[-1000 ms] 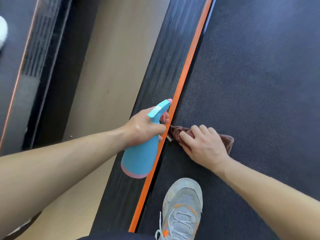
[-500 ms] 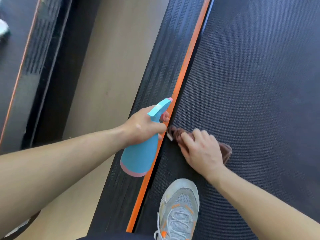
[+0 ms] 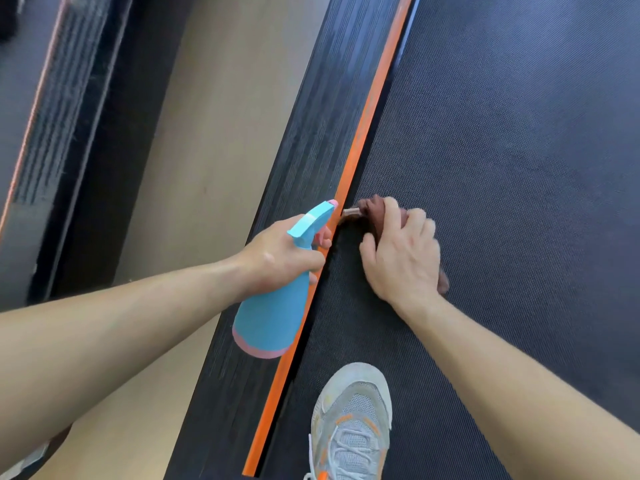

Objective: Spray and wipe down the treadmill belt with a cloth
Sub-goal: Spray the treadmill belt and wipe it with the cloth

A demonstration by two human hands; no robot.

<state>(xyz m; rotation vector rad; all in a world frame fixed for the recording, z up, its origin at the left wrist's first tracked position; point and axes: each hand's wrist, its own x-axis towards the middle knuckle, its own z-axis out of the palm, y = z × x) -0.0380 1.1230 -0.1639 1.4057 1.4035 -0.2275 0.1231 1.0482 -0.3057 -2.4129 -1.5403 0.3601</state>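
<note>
cloth [image 3: 371, 208]: brown, bunched on the treadmill belt [image 3: 502, 150] at its left edge, mostly hidden under the hand | right hand [image 3: 403, 258]: fingers curled over cloth, gripping it | left hand [image 3: 277, 258]: wrapped round neck of blue spray bottle [image 3: 273, 317], fingertips partly hidden | orange strip [image 3: 367, 133]: beside cloth | shoe [image 3: 353, 420]: on belt, cut off at frame bottom

Bright, evenly lit; faint sheen on the dark textured treadmill belt [image 3: 536, 98]; motion-smeared and bowed at the left edge.
</note>
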